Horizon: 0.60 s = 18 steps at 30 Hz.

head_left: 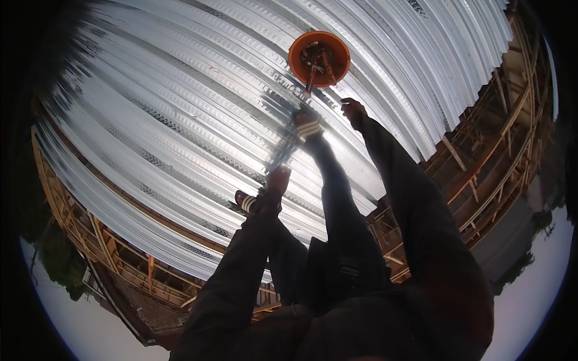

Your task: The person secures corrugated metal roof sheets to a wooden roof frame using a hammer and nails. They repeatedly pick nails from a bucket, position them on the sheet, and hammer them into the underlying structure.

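Head view: ribbed silver metal decking [198, 120] carries a round orange bucket [341, 49], well inside its jagged right edge. Right hand [354, 110] is near the bucket, left hand [279, 179] farther off; I cannot tell either grip. Slick ridges probably demand steady balance.

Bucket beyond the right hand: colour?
Orange bucket; the head view, the only one, shows it best.

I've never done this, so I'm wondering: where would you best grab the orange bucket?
Probably by the near right rim of the orange bucket, coming from the side of the right hand. The round mouth shows open and that edge looks free, while a long handle crosses the rim farther left.
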Each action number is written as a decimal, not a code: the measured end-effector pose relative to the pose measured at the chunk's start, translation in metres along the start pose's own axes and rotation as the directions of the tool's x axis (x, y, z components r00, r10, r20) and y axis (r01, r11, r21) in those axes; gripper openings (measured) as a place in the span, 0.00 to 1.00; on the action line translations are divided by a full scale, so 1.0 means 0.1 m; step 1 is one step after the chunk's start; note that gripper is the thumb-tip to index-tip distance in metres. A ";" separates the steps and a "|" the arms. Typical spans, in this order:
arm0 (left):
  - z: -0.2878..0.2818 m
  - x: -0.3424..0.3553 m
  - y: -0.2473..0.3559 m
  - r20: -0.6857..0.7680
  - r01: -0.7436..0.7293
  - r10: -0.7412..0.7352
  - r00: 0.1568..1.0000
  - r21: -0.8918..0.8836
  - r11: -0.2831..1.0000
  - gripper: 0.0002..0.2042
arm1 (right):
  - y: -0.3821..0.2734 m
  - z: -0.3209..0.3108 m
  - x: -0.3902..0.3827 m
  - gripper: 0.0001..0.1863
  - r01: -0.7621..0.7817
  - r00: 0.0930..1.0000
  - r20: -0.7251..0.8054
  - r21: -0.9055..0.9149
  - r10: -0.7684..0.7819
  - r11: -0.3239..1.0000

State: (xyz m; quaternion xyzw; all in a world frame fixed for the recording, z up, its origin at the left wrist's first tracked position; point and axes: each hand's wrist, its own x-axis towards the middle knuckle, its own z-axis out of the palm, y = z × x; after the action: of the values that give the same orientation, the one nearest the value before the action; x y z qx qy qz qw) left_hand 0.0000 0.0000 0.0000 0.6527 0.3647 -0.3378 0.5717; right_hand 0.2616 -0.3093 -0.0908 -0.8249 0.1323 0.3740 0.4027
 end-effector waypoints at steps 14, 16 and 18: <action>0.94 2.56 2.20 -0.149 0.030 0.073 0.986 0.594 0.804 0.16 | -0.68 -0.07 1.27 0.16 0.273 0.837 -0.393 -0.301 -0.380 0.913; 0.77 2.05 2.07 -0.244 0.069 0.078 0.967 0.541 0.838 0.16 | -0.76 0.02 1.56 0.15 0.322 0.869 -0.238 -0.395 -0.435 0.860; 0.73 1.55 1.97 -0.253 0.061 0.088 0.964 0.528 0.847 0.18 | -0.54 0.03 1.98 0.14 0.302 0.913 -0.048 -0.589 -0.405 0.750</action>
State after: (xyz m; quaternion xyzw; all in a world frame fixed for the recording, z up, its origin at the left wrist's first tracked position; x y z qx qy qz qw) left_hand 0.2464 -0.0747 -0.0431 0.8272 0.3260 -0.3300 0.3170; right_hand 0.4234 -0.2565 -0.2045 -0.9460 -0.1101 0.2400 0.1882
